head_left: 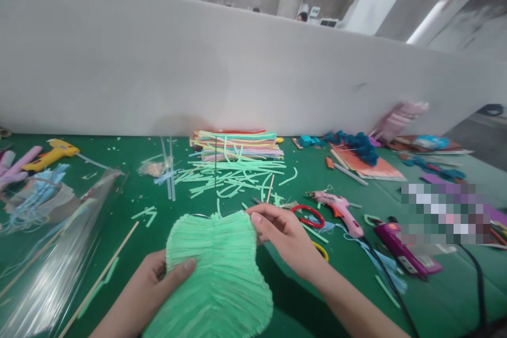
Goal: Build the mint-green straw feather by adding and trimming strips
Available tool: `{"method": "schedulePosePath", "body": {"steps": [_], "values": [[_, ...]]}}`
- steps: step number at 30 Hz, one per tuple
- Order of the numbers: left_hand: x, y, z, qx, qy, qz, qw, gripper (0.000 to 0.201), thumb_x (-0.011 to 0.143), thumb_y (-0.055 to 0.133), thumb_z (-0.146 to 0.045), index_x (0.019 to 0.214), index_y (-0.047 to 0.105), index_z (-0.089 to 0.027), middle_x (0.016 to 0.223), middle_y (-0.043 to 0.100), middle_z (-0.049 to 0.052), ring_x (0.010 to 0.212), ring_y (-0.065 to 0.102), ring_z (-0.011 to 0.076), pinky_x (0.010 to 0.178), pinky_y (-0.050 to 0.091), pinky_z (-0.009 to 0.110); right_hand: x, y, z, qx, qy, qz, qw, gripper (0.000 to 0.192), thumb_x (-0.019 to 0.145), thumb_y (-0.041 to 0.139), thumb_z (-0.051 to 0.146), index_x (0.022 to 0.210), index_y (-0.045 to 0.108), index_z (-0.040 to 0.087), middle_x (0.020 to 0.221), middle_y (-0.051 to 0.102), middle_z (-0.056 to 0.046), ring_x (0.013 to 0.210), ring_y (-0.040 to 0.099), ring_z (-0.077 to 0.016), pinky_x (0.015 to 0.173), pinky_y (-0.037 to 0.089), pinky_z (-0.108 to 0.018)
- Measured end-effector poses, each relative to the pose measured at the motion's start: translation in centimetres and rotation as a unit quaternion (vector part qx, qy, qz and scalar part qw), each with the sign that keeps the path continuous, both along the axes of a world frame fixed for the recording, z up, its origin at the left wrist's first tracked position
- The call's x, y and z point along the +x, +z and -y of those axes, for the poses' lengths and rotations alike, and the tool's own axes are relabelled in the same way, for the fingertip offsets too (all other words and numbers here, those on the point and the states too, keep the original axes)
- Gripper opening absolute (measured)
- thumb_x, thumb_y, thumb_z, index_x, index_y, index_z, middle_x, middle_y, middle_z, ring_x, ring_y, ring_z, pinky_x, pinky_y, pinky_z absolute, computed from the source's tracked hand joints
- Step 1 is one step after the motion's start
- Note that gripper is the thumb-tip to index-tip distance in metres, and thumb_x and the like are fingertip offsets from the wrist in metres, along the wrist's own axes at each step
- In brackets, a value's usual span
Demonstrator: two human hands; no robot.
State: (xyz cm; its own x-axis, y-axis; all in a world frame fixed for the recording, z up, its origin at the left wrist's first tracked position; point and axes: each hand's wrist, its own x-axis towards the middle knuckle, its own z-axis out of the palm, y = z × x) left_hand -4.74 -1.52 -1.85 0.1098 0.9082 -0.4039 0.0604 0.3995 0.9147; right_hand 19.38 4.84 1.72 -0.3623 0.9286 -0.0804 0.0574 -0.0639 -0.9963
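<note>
A light green leaf-shaped piece (216,274) made of rows of fuzzy pipe cleaners lies tilted over the green table (130,158). My left hand (154,285) holds its lower left side, thumb on top. At the piece's upper right edge my right hand (283,235) pinches the rim between thumb and fingers. Just beyond the piece lie several cut green pipe-cleaner bits (233,174) and a flat stack of coloured pipe cleaners (237,143).
Red-handled scissors (309,216), a pink glue gun (340,210) and a purple glue gun (404,251) with cords lie right. A yellow glue gun (53,153), clear plastic bags (51,253) and a wooden stick (99,277) lie left. A white partition (237,74) backs the table; a person sits beyond.
</note>
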Motion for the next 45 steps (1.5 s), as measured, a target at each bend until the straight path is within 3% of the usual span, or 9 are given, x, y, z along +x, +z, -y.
{"method": "schedulePosePath", "body": {"steps": [11,14,17,20,22,28,34,39,45], "values": [[-0.1,-0.4,-0.3,0.012,-0.070,-0.089,0.993,0.040,0.073,0.068,-0.057,0.092,0.079,-0.024,0.084,0.079,0.004,0.082,0.070,0.0296,0.069,0.056,0.030,0.6,-0.6,0.8,0.089,-0.038,0.138,0.986,0.019,0.086,0.061,0.037,0.086,0.065,0.019,0.068,0.062,0.001,0.055,0.055,-0.0100,0.050,0.046,-0.020],[0.4,-0.5,-0.3,0.020,-0.068,-0.105,0.992,0.038,0.071,0.069,-0.057,0.089,0.080,-0.026,0.080,0.078,0.002,0.082,0.070,0.0305,0.068,0.056,0.029,0.8,-1.1,0.9,0.243,-0.051,0.253,0.935,0.015,0.089,0.056,0.028,0.083,0.066,0.019,0.072,0.068,-0.002,0.063,0.061,-0.0127,0.060,0.047,-0.023],[0.9,-0.5,-0.3,0.027,-0.045,-0.114,0.992,0.037,0.071,0.068,-0.058,0.085,0.080,-0.026,0.076,0.078,0.002,0.078,0.070,0.0297,0.066,0.055,0.029,0.9,-1.9,0.9,0.393,-0.053,0.368,0.841,0.019,0.092,0.049,0.023,0.088,0.067,0.018,0.078,0.071,-0.005,0.067,0.064,-0.0155,0.063,0.046,-0.027],[1.3,-0.7,-0.3,0.021,-0.032,-0.114,0.993,0.036,0.069,0.070,-0.058,0.082,0.080,-0.026,0.074,0.077,0.002,0.075,0.070,0.0287,0.066,0.055,0.028,1.0,-2.7,0.8,0.450,-0.039,0.429,0.783,0.023,0.093,0.045,0.020,0.085,0.066,0.017,0.074,0.070,-0.006,0.066,0.064,-0.0165,0.060,0.044,-0.027],[1.5,-0.7,-0.3,0.008,-0.019,-0.093,0.995,0.036,0.069,0.071,-0.057,0.082,0.080,-0.025,0.074,0.078,0.002,0.077,0.070,0.0293,0.066,0.055,0.029,1.1,-2.9,0.6,0.444,-0.033,0.417,0.792,0.023,0.093,0.045,0.020,0.085,0.066,0.017,0.076,0.071,-0.006,0.068,0.064,-0.0166,0.062,0.044,-0.027],[1.9,-0.5,-0.2,-0.061,0.008,-0.021,0.998,0.036,0.066,0.075,-0.054,0.083,0.079,-0.022,0.074,0.078,0.002,0.077,0.072,0.0298,0.066,0.057,0.031,2.7,-1.8,0.3,0.334,0.035,0.284,0.898,0.012,0.090,0.054,0.022,0.088,0.065,0.018,0.082,0.069,-0.003,0.073,0.062,-0.0129,0.069,0.047,-0.025],[0.6,-1.0,1.0,-0.141,0.000,0.014,0.990,0.044,0.059,0.079,-0.056,0.085,0.078,-0.021,0.082,0.078,0.005,0.082,0.071,0.0320,0.070,0.057,0.036,3.7,-1.0,2.3,0.067,0.068,0.089,0.991,0.025,0.081,0.069,0.030,0.102,0.060,0.021,0.080,0.065,0.001,0.066,0.060,-0.0090,0.060,0.048,-0.019],[1.3,-0.4,0.1,-0.097,-0.047,-0.001,0.994,0.051,0.058,0.079,-0.053,0.099,0.073,-0.023,0.092,0.075,0.005,0.085,0.067,0.0282,0.069,0.052,0.032,3.1,-1.4,3.6,-0.065,0.111,-0.009,0.992,0.027,0.073,0.075,0.021,0.095,0.060,0.017,0.075,0.061,0.002,0.062,0.054,-0.0066,0.058,0.044,-0.017],[4.1,2.4,-2.2,-0.066,-0.098,-0.109,0.987,0.026,0.059,0.079,-0.046,0.069,0.074,-0.022,0.069,0.068,-0.001,0.067,0.057,0.0170,0.062,0.040,0.023,2.9,-1.6,3.7,-0.126,0.128,-0.070,0.981,0.036,0.065,0.079,0.013,0.092,0.055,0.018,0.071,0.059,0.004,0.059,0.052,-0.0060,0.055,0.042,-0.016]]}}
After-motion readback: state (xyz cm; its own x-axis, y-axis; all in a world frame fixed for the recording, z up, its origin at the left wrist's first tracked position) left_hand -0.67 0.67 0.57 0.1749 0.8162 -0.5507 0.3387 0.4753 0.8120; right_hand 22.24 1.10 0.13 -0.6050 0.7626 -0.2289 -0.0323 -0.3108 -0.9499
